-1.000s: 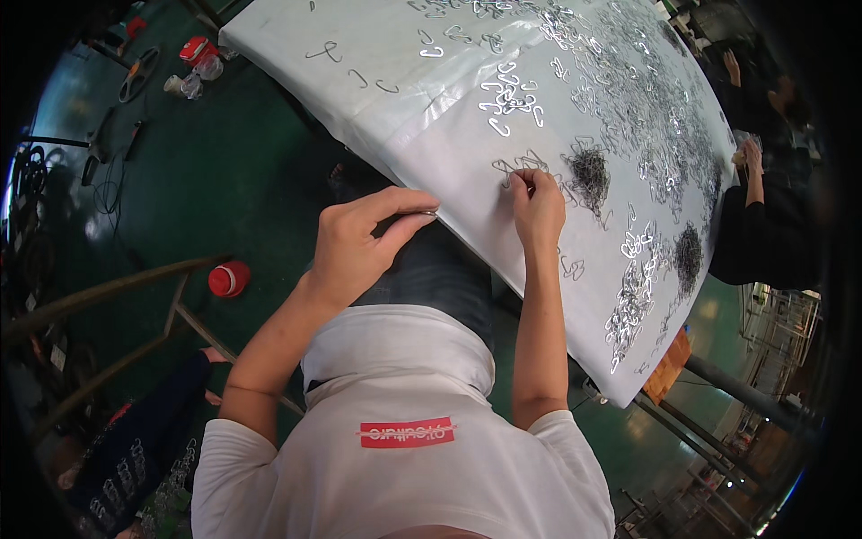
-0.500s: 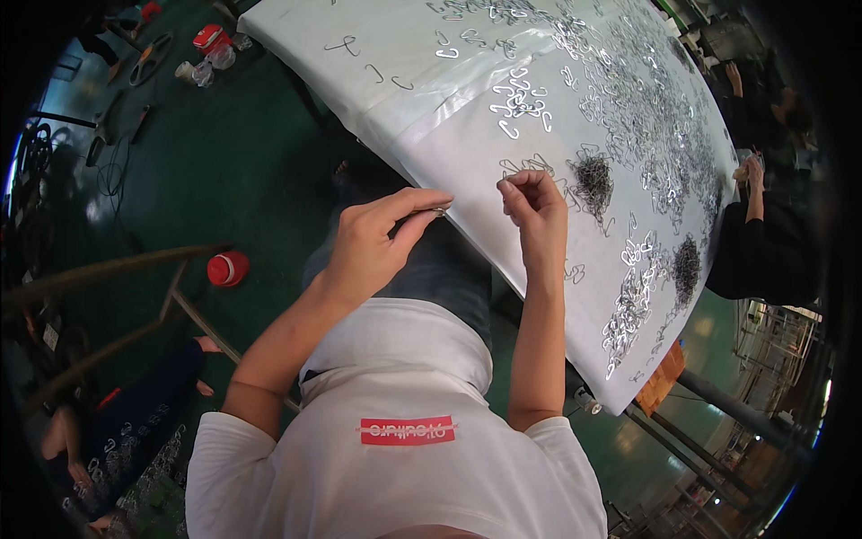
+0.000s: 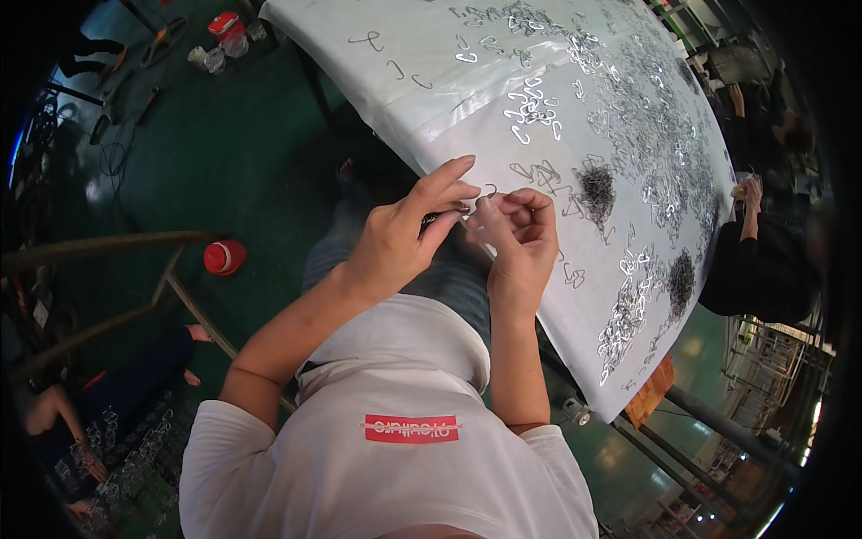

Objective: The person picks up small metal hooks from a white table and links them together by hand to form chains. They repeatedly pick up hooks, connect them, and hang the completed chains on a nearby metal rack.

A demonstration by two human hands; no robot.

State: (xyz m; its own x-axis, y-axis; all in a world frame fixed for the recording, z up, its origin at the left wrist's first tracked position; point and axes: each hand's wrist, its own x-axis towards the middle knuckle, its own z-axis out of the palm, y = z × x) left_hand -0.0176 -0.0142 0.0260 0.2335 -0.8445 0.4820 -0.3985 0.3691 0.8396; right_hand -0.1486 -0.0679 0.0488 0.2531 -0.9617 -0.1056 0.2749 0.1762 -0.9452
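Note:
My left hand point(image 3: 392, 241) is closed in a pinch on a small metal piece point(image 3: 434, 218), mostly hidden by the fingers. Close against it, the fingertips of my right hand point(image 3: 523, 250) grip a thin curved wire point(image 3: 491, 189). Both hands meet above the near edge of a white-covered table point(image 3: 422, 108). Just beyond the right hand lie loose metal hooks point(image 3: 536, 112) and a dark heap of small wire pieces point(image 3: 596, 193).
More shiny hooks point(image 3: 624, 314) and a second dark heap point(image 3: 681, 280) lie at the right. A co-worker's hand point(image 3: 752, 190) shows at the far table side. A red cooler point(image 3: 224, 258) and a metal rail point(image 3: 108, 241) stand left. Another person sits lower left among hooks.
My right hand has moved left and toward me, from over the table to my left hand. The left hand has shifted slightly right, and the two now nearly touch.

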